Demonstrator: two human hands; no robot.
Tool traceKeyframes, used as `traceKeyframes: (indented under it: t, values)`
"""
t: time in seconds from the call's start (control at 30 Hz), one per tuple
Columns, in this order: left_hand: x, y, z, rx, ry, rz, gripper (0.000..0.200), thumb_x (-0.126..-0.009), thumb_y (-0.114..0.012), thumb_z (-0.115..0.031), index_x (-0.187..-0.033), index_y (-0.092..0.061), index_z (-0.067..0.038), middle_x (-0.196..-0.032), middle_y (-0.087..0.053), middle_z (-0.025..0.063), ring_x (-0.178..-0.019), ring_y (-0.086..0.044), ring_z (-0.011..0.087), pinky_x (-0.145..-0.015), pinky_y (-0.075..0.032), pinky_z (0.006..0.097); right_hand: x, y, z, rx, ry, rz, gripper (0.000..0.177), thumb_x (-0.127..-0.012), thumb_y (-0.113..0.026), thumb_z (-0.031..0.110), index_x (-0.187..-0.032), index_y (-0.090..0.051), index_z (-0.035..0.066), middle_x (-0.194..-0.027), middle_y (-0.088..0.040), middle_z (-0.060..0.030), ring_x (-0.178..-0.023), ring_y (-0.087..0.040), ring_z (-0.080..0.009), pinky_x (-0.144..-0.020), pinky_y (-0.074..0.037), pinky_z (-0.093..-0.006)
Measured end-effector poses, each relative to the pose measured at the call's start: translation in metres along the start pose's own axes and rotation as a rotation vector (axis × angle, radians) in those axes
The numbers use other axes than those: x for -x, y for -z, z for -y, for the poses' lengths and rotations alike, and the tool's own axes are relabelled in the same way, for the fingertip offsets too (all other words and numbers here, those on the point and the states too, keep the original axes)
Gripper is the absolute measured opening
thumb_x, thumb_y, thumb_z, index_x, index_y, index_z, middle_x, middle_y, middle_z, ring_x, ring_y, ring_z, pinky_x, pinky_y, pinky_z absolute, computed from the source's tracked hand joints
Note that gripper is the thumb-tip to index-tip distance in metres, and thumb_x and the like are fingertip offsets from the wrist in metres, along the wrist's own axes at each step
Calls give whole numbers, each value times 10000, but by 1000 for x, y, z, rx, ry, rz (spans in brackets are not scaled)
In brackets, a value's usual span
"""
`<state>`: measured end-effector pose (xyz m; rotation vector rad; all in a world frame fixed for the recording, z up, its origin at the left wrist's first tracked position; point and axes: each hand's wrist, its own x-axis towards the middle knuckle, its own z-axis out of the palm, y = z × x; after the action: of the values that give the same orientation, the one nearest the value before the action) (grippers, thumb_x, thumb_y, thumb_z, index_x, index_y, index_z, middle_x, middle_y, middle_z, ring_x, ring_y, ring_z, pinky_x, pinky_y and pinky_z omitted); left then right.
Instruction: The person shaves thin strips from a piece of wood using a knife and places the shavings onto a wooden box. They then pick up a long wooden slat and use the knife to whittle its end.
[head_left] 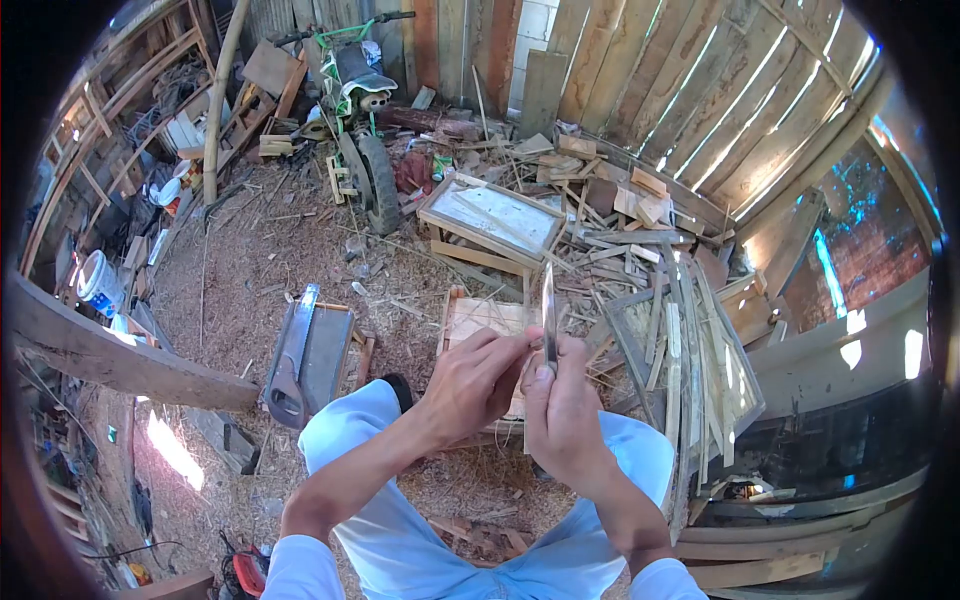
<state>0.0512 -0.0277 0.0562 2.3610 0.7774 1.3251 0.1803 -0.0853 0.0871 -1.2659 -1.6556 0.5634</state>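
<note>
My right hand (565, 415) is closed around the handle of a knife (549, 310), whose narrow, shiny blade points up and away from me. My left hand (475, 385) is closed in a pinch right beside it, its fingertips meeting the right hand near the base of the blade. Whatever the left fingers grip is hidden or too thin to name. Both hands are over my lap, between my knees. Under them, partly covered, is a low wooden frame with a pale board (480, 318).
A handsaw (293, 360) lies on a small dark bench (328, 352) at left. A rack piled with wood strips (690, 350) stands close on my right. Ahead are a framed tray (495, 215), scrap wood (610, 190) and a small motorbike (365, 150). Shavings cover the ground.
</note>
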Motion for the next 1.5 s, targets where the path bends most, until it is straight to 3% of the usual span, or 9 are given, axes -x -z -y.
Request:
traceKeyframes:
  t: [0.13,0.2,0.43,0.5,1.03,1.23,1.33,1.43,1.5]
  values:
    - [1,-5,5,1,-19,-39,356,-693,-614,63,-1039,-579,-15,-775,-583,93,-670,-549,256,-560,-469,366,0,2,5,41,-40,7,305,-961,-329,63,-1252,-349,-26,-713,-486,-79,-597,-501,-157,-580,-422,-315]
    - [0,-4,4,6,-13,-12,388,-690,-613,64,-1068,-580,-15,-775,-583,92,-672,-550,256,-561,-470,366,-1,8,11,4,-147,71,287,-954,-364,68,-1209,-329,-60,-840,-582,-299,-766,-610,-468,-649,-466,-489]
    - [-2,-3,0,38,-12,51,471,-692,-602,68,-1155,-569,-10,-789,-585,91,-685,-549,257,-562,-475,362,-6,18,26,63,-256,116,251,-942,-367,60,-1161,-328,-57,-810,-567,-313,-760,-598,-480,-637,-456,-496]
    - [-2,-3,0,39,-13,62,470,-697,-600,68,-1160,-563,-8,-794,-584,94,-685,-546,259,-561,-473,363,-6,17,25,69,-193,56,213,-944,-346,67,-1136,-377,-19,-659,-519,-189,-563,-567,-316,-535,-399,-418]
    - [-3,-6,0,-32,2,52,435,-776,-581,36,-1205,-530,-16,-855,-593,116,-760,-544,284,-618,-487,381,-24,41,39,221,-239,260,230,-911,-397,43,-1106,-323,-54,-735,-545,-311,-680,-568,-465,-578,-402,-502]
    - [-2,-14,-1,96,4,-26,378,-778,-582,30,-1152,-551,-17,-858,-597,127,-759,-558,299,-629,-485,386,-16,18,19,320,-152,59,188,-943,-362,57,-1113,-351,-23,-648,-478,-96,-551,-498,-208,-540,-402,-358]
    - [-3,-6,4,73,-11,12,352,-779,-584,27,-1127,-556,-14,-860,-600,125,-765,-568,299,-621,-483,387,-18,23,16,-142,-235,202,175,-952,-350,65,-1110,-360,-7,-644,-454,-50,-557,-462,-145,-529,-388,-327]
    - [-6,-5,3,59,-11,-14,354,-769,-588,28,-1120,-558,-13,-868,-606,118,-776,-575,292,-615,-481,384,-18,13,13,-62,-120,85,178,-950,-355,72,-1109,-358,-7,-647,-501,-93,-551,-509,-195,-517,-391,-353]
    - [-8,-3,2,45,-11,-16,357,-763,-588,31,-1115,-559,-14,-873,-609,115,-777,-576,290,-618,-484,382,-23,16,24,34,-235,103,171,-937,-366,68,-1073,-341,-32,-838,-569,-310,-786,-581,-468,-688,-419,-509]
